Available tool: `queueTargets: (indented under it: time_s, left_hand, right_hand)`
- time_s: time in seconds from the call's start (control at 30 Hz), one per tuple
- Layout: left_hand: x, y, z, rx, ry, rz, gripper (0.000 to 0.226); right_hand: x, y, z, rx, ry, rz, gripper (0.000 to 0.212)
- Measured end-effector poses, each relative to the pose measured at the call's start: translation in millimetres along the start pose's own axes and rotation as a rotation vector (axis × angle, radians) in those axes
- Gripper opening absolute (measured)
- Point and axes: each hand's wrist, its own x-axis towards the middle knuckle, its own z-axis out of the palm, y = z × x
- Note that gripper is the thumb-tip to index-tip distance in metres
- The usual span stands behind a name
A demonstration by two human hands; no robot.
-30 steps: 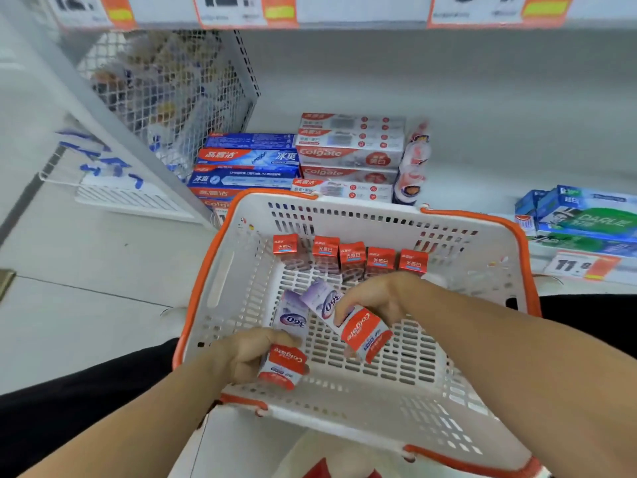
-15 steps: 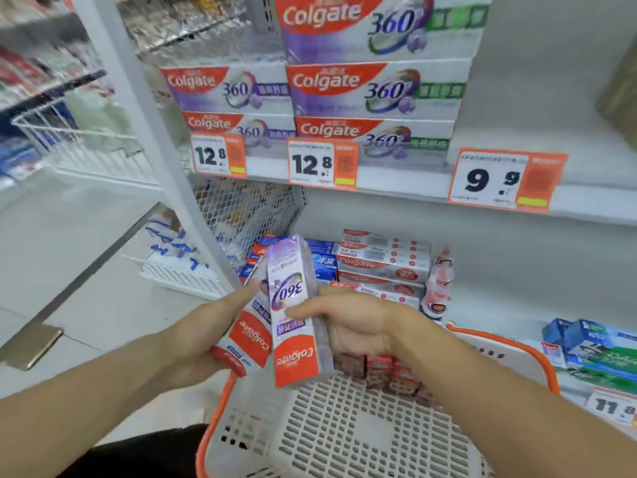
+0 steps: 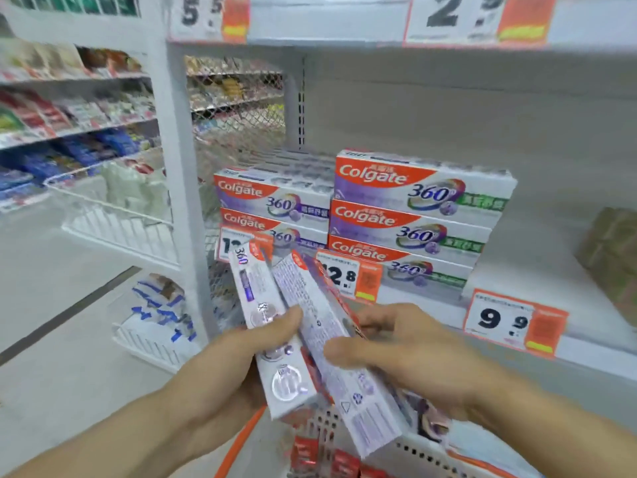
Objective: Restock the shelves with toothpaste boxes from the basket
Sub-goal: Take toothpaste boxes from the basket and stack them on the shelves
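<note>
Two toothpaste boxes (image 3: 320, 326) raised, long axes pointing up-left toward shelf stacks (image 3: 410, 219) ahead; left hand (image 3: 241, 367) grips one, right hand (image 3: 406, 350) probably pinches other.

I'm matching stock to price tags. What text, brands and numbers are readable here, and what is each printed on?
"Colgate" and "360": stacked boxes on the shelf.
"360": box in the left hand.
"12.8": price tag under the stack.
"9.9": price tag further right.
"5.5": upper shelf tag.
"2", then probably "9": upper right tag.
Unreadable: Chinese text on boxes, small print on the box in the right hand.
</note>
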Motion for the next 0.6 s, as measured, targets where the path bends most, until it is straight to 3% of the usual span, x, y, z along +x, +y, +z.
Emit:
queueTargets:
  time_s: [0.03, 0.07, 0.13, 0.2, 0.3, 0.4, 0.6]
  left_hand:
    - [15, -2, -3, 0.005, 0.043, -0.036, 0.046]
    - [11, -1, -3, 0.024, 0.009, -0.015, 0.04]
    - [20, 0, -8, 0.052, 0.018, 0.028, 0.039]
    - [32, -1, -16, 0.04, 0.078, 0.028, 0.044]
    - [40, 1, -16, 0.042, 0.169, 0.038, 0.047]
    - [41, 4, -15, 0.057, 0.215, 0.067, 0.038]
    - [42, 3, -18, 0.055, 0.23, 0.127, 0.036]
  right_hand:
    - [1, 4, 6, 0.038, 0.047, -0.003, 0.045]
    - [4, 9, 11, 0.062, 0.105, -0.013, 0.046]
    - [10, 13, 18, 0.082, 0.222, -0.065, 0.054]
    - [14, 10, 19, 0.114, 0.283, -0.136, 0.044]
    - [14, 2, 14, 0.158, 0.186, -0.178, 0.024]
    - [13, -3, 6, 0.183, 0.043, -0.135, 0.038]
    - [20, -4, -6, 0.179, -0.029, -0.057, 0.045]
